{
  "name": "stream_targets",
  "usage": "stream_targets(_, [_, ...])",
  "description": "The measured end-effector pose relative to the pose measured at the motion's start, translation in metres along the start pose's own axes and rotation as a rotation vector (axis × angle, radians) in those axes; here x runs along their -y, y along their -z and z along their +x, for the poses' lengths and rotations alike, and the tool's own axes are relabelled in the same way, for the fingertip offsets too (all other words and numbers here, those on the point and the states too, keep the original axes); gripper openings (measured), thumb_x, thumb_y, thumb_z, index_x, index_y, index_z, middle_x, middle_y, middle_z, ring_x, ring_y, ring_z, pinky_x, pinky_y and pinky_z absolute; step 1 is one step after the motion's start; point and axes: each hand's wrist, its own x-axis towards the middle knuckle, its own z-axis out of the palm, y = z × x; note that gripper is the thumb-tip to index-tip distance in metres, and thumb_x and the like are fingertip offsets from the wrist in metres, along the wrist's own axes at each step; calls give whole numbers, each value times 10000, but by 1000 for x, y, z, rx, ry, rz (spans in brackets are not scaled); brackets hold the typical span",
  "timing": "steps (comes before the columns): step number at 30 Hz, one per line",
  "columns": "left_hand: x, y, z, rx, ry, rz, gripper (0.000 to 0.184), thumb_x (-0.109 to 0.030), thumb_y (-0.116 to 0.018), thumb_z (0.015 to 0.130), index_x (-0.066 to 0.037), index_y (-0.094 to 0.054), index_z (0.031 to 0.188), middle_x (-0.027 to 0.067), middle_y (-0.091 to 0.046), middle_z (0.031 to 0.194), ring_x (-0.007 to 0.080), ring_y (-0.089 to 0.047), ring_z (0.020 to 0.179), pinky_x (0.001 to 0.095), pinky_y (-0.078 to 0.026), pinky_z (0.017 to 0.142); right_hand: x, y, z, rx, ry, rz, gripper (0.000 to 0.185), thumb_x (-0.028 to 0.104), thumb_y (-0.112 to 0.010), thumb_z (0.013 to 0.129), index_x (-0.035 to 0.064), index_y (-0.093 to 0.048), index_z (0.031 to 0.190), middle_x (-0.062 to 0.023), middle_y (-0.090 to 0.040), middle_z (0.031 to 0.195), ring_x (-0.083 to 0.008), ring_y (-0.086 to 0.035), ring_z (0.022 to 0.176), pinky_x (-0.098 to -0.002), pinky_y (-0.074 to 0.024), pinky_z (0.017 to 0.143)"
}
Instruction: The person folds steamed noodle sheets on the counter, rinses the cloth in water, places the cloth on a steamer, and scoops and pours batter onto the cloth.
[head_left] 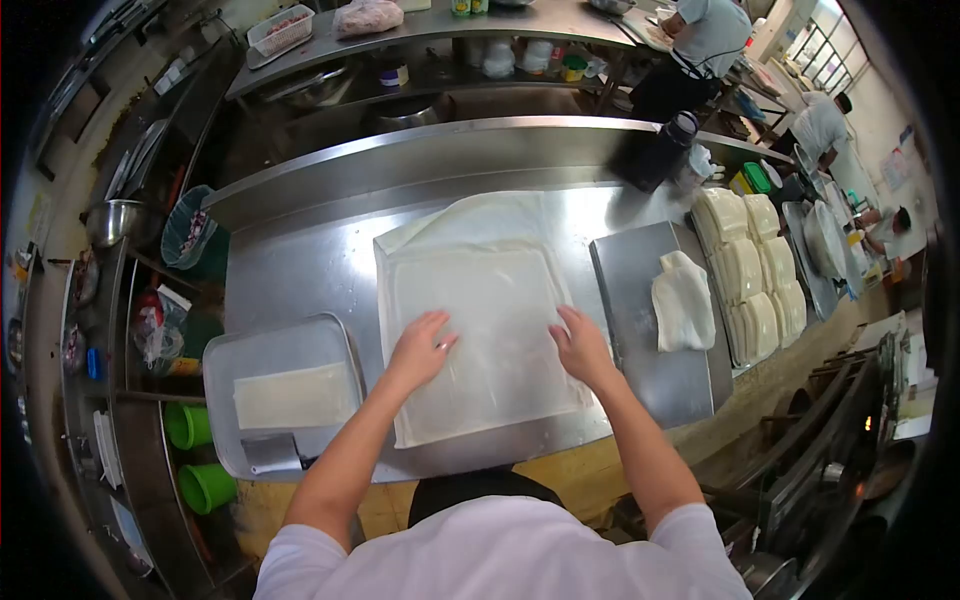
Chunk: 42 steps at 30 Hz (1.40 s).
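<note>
A large pale sheet, seemingly thin cloth or film over a flat rectangular shape, lies on the steel table in front of me. Its far edge is folded and wrinkled. My left hand rests at the sheet's left side, fingers spread. Toward the right edge, my right hand is also open, its fingertips on or just over the sheet. Neither hand grips anything. To the left, a shallow tray holds a pale rectangular slab and a cleaver.
Right of the sheet, a folded white cloth lies on a flat metal plate. Beyond it are stacked cream-coloured sheets. A dark bottle stands by the raised steel back edge. Several people work at the far right.
</note>
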Motion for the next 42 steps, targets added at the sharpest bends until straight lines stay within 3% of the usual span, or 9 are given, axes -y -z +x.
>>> stream_targets(7, [25, 2, 137, 135, 60, 407, 711, -460, -442, 1059, -2, -305, 1585, 182, -239, 1682, 337, -203, 1566, 584, -137, 1255, -12, -85, 187, 292, 69, -216, 616, 431, -452, 1062, -46, -477, 1451, -289, -416, 1554, -438, -378, 1456, -537, -309, 1194])
stream_targets(16, [17, -3, 145, 232, -86, 491, 715, -420, -492, 1027, 14, -321, 1570, 194, -285, 1660, 349, -262, 1542, 606, -158, 1243, 41, -122, 170, 490, 35, -102, 758, 513, -352, 1070, -76, -317, 1546, -256, -241, 1659, -389, -196, 1558, -572, -195, 1238])
stream_targets(18, [42, 23, 115, 127, -62, 458, 695, -393, -511, 1024, 17, -342, 1559, 203, -313, 1646, 375, -269, 1535, 616, -153, 1239, -8, -109, 149, 349, 102, -415, 753, 515, -332, 1073, -65, -319, 1554, -254, -253, 1657, -382, -193, 1560, -575, -176, 1242])
stream_targets(20, [81, 55, 99, 92, 66, 524, 674, -381, -524, 1022, 19, -367, 1543, 206, -328, 1637, 391, -278, 1527, 635, -144, 1231, -45, -66, 148, 291, -55, -498, 744, 513, -318, 1076, -48, -314, 1565, -257, -271, 1650, -377, -202, 1559, -576, -162, 1244])
stream_targets(25, [109, 108, 115, -106, 142, 610, 609, -377, -556, 1009, -37, -455, 1504, 213, -356, 1618, 399, -291, 1515, 663, -127, 1221, -43, -19, 208, 236, -47, -568, 599, 359, -525, 1022, -45, -450, 1457, -272, -421, 1545, -436, -384, 1440, -569, -318, 1178])
stream_targets(28, [117, 97, 148, -263, 140, 534, 514, -281, -656, 948, -51, -557, 1397, 224, -443, 1547, 419, -341, 1478, 659, -205, 1195, -54, -49, 248, -61, 124, -271, 463, 207, -604, 953, -32, -539, 1344, -258, -548, 1376, -442, -516, 1276, -511, -434, 1080])
stream_targets(31, [131, 78, 166, -329, 117, 415, 340, -149, -726, 868, -40, -652, 1181, 209, -537, 1436, 420, -445, 1383, 600, -331, 1138, -53, -68, 266, 31, 79, -467, 311, 96, -613, 898, 0, -625, 1194, -212, -614, 1167, -406, -576, 1134, -467, -486, 976])
stream_targets(37, [115, 83, 135, -663, 60, -39, 82, -20, -688, 858, -29, -662, 935, 163, -619, 1271, 375, -536, 1230, 484, -415, 1053, -45, -52, 230, -291, 146, -267, 65, 27, -616, 853, 35, -648, 909, -158, -615, 978, -373, -574, 994, -490, -459, 858])
stream_targets(42, [87, 86, 30, -515, -34, 52, 153, 30, -697, 790, -32, -654, 923, 155, -587, 1302, 395, -517, 1247, 483, -415, 1054, -43, -16, 121, -286, 127, -186, 83, 18, -640, 845, 50, -640, 922, -139, -586, 959, -361, -553, 974, -483, -429, 860])
